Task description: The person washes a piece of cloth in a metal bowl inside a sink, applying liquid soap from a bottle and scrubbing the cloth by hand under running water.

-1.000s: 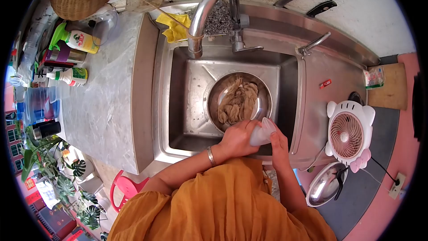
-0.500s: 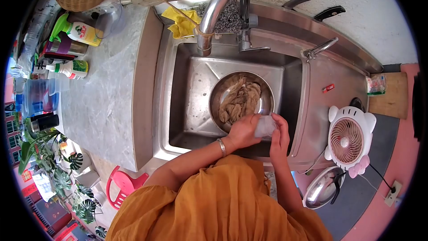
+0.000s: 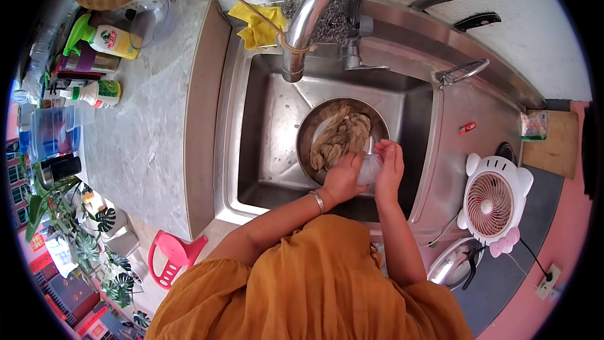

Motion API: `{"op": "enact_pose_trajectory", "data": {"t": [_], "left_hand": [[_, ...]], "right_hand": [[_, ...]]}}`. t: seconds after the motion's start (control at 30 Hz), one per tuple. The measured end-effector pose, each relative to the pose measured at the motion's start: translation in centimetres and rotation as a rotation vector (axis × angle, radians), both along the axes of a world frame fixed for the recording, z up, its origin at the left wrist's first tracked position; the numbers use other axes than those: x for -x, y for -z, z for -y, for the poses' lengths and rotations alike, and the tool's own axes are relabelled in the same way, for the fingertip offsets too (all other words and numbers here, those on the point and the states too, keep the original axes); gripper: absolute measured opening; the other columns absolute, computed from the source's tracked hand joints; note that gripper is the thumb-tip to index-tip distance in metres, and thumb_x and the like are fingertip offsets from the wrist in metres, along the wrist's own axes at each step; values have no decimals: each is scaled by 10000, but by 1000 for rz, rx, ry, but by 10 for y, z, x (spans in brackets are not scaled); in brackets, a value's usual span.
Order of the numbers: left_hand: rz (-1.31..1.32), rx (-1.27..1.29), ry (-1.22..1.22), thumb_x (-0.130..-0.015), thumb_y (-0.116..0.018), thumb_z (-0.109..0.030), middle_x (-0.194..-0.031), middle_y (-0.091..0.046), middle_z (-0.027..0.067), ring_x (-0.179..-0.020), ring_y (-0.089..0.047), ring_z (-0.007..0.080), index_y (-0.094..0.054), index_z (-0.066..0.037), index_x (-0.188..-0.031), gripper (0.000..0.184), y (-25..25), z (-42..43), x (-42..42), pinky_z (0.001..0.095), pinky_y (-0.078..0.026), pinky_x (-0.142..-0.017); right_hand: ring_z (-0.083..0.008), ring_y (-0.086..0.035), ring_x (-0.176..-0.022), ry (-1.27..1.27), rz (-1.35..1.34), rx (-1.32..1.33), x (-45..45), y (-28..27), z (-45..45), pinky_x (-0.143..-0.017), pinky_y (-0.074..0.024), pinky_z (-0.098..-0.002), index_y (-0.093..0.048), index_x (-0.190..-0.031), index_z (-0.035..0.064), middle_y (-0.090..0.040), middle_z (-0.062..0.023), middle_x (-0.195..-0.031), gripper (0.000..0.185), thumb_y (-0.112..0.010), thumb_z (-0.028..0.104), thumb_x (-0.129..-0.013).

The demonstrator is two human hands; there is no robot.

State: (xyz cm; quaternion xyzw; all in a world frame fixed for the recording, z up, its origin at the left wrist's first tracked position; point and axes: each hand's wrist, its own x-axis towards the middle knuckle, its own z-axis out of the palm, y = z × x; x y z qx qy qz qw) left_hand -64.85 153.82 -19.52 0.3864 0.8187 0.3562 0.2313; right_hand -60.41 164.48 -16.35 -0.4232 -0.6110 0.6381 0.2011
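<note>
A steel bowl (image 3: 304,157) stands in the sink basin (image 3: 267,132). Limp, wrinkled brown stuff (image 3: 343,138) lies in it; I cannot tell its kind. Over the bowl's near right rim, a small crumpled whitish see-through plastic bag (image 3: 370,170) sits between my two hands. My left hand (image 3: 341,179), with a bracelet at its wrist, is closed against the bag's left side. Cupped around the right side is my right hand (image 3: 389,171), fingers curved over it. What the bag contains is not visible.
A tall faucet (image 3: 314,9) arches over the basin's far side, near a yellow cloth (image 3: 259,25). Bottles such as the spray bottle (image 3: 110,39) line the left counter (image 3: 141,126). On the right are a white fan (image 3: 489,204), a pot lid (image 3: 454,264) and knives (image 3: 477,21).
My right hand has risen slightly and closed in around the bag, and my left fingers have shifted over its top. The whole view has tilted a little.
</note>
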Motion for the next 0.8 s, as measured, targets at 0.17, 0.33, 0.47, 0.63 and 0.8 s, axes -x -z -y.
{"op": "enact_pose_trajectory", "data": {"t": [0.17,0.33,0.47,0.63,0.8], "left_hand": [[5,10,-19,-588,-739,-251,-1073,-510,181,-978,-522,333,-404,-12,-1188,727,2,0,-1,386,-463,-793],[19,18,-25,-585,-733,-223,-1080,-505,177,-971,-518,343,-417,-7,-1162,693,-1,1,1,383,-459,-793],[31,8,-27,-586,-726,-207,-1078,-501,175,-972,-514,344,-427,-6,-1145,665,1,0,1,386,-460,-788],[-1,-3,-21,-588,-728,-220,-1053,-504,165,-961,-517,339,-427,-18,-1149,668,4,3,1,386,-469,-763],[-24,6,-5,-595,-734,-271,-1029,-510,154,-948,-524,327,-425,-32,-1171,696,-3,5,-1,389,-477,-741]], "right_hand": [[-143,-531,-868,56,38,-92,4,1,7,-808,-408,-269,-525,-984,10,-570,-71,-902,264,-343,198,-953],[-174,-546,-873,91,52,-170,6,10,10,-816,-411,-285,-521,-967,-2,-580,-87,-897,237,-345,154,-939],[-186,-548,-870,106,30,-185,8,20,11,-814,-410,-286,-519,-956,2,-581,-98,-893,229,-343,147,-934],[-193,-547,-870,116,53,-188,8,23,13,-817,-408,-291,-519,-961,6,-580,-102,-887,233,-342,154,-937],[-149,-516,-925,30,38,-91,3,1,10,-862,-397,-283,-520,-1028,5,-562,-78,-947,258,-346,181,-957]]}}
